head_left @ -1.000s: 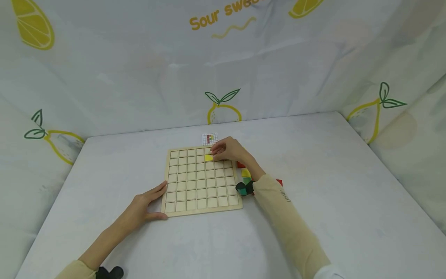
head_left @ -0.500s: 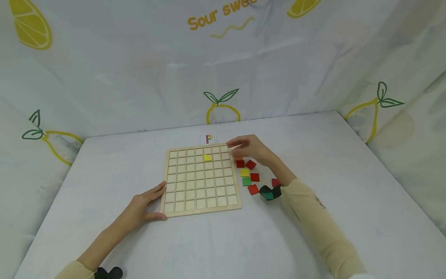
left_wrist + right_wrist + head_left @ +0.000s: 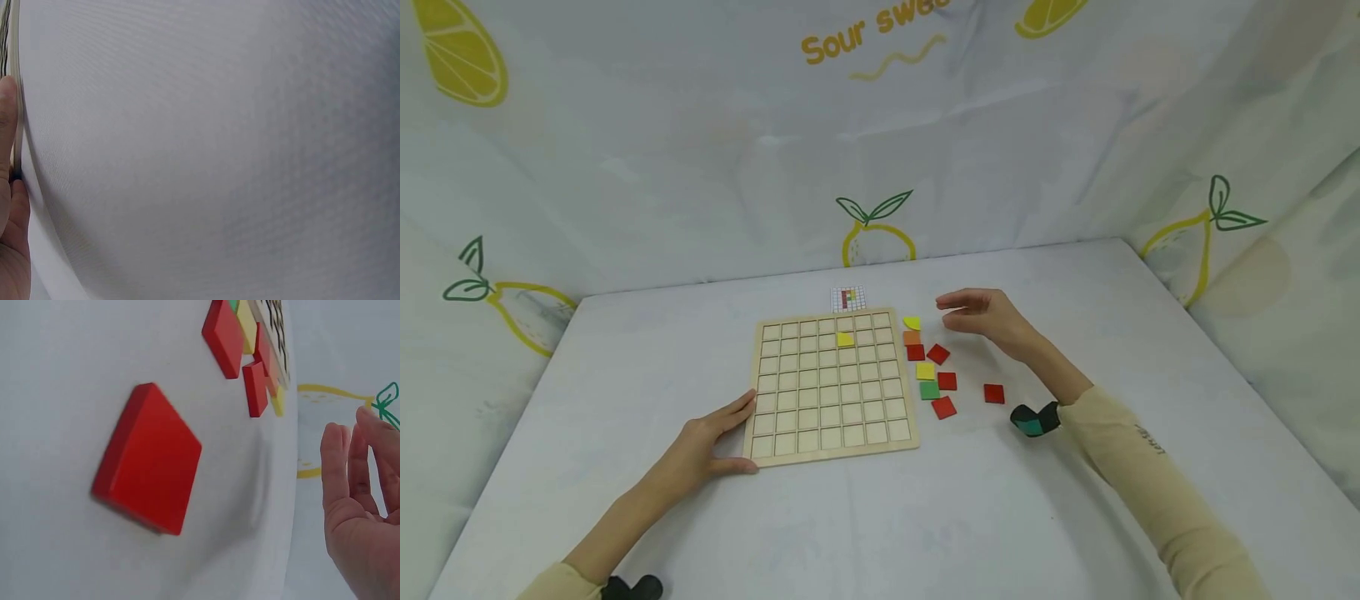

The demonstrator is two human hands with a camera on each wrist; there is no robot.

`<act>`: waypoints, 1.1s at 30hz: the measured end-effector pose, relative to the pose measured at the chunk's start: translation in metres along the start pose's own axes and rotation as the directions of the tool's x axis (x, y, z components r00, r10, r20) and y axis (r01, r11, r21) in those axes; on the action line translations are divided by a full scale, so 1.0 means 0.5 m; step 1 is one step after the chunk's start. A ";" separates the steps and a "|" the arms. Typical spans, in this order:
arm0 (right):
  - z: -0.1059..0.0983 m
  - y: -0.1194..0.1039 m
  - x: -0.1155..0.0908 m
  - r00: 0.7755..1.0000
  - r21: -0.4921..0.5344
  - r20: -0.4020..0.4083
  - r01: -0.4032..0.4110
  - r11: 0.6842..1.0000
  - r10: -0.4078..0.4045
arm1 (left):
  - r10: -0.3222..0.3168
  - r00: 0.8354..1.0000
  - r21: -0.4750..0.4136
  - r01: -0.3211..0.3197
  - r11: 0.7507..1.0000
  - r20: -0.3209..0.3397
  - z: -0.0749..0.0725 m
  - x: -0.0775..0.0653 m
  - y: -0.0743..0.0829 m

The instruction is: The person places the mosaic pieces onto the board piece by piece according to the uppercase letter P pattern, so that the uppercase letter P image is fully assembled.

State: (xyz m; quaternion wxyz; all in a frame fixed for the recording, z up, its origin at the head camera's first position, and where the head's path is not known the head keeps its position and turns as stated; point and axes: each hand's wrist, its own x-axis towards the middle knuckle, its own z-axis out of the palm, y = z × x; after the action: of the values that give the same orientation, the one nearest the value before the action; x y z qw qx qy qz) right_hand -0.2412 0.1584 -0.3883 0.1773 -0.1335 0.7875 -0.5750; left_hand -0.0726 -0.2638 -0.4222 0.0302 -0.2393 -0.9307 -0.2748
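Note:
A square wooden grid board (image 3: 831, 456) lies on the white table. One yellow tile (image 3: 846, 339), with a rounded corner, sits in a cell of its second row from the back. My left hand (image 3: 703, 446) rests against the board's left side, fingers straight along the edge and thumb at the front left corner. Over the table to the right of the loose tiles hovers my right hand (image 3: 988, 318), fingers loosely bent and holding nothing. A single red tile (image 3: 153, 465) lies below it, large in the right wrist view.
Beside the board's right edge lie several loose tiles: a yellow rounded tile (image 3: 912, 323), an orange tile (image 3: 912, 337), a yellow square (image 3: 926, 372), a green tile (image 3: 929, 390) and several red ones. Behind the board is a small printed pattern card (image 3: 848, 299). Lemon-print cloth surrounds the table.
My right hand has moved from beside the yellow tile on the board to the right, past the loose tiles, uncovering them. The left hand has stayed at the board's edge.

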 end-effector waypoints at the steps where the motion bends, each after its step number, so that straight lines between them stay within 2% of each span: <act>1: -0.001 0.004 0.001 1.000 0.009 0.003 -0.010 1.000 0.010 | -0.003 1.000 -0.003 0.003 1.000 0.002 0.000 -0.001 -0.001; 7: 0.006 0.019 0.011 0.997 -0.001 0.059 -0.051 0.999 0.051 | -0.032 0.999 -0.028 0.033 0.999 0.025 0.002 -0.003 0.001; 15: 0.026 0.025 0.029 0.992 -0.023 0.126 -0.009 1.000 0.012 | -0.020 1.000 -0.031 0.020 0.999 0.013 0.004 -0.002 0.002; 22: 0.044 0.029 0.039 0.989 -0.040 0.146 0.023 0.999 -0.017 | -0.058 0.997 -0.055 0.060 0.997 0.043 0.004 -0.001 -0.001; 28: 0.053 0.033 0.046 0.974 -0.063 0.215 0.085 0.994 -0.070 | -0.058 0.998 -0.058 0.060 0.997 0.037 0.003 -0.001 -0.004; 33: 0.057 0.032 0.048 0.965 -0.089 0.252 0.101 0.991 -0.075 | -0.038 0.999 -0.043 0.039 0.998 0.020 0.002 0.000 -0.007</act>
State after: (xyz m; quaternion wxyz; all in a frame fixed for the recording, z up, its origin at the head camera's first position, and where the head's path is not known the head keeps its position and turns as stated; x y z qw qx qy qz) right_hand -0.2507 0.1290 -0.4142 0.2417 -0.2480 0.7804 -0.5206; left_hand -0.0738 -0.2658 -0.4248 0.0107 -0.2248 -0.9293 -0.2930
